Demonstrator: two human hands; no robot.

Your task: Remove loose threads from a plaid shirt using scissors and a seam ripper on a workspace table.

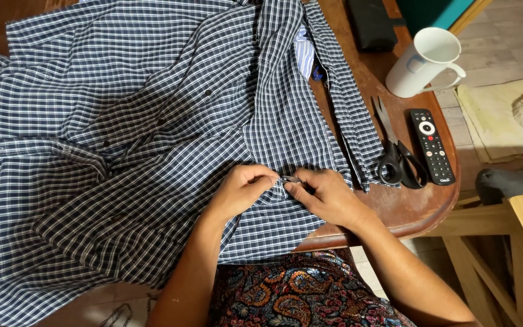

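Note:
A dark blue and white checked shirt (128,121) lies spread over a brown wooden table (407,209) and hangs off its near edge. My left hand (243,191) pinches a fold of the shirt cloth near the table's front edge. Close beside it, my right hand (328,197) pinches the same fold, and a small pale thing shows between the fingertips of the two hands; I cannot tell what it is.
Black-handled scissors (394,154) lie to the right of the shirt, next to a black remote control (432,145). A white mug (422,63) and a black case (370,24) stand further back. A wooden chair (503,242) is at the lower right.

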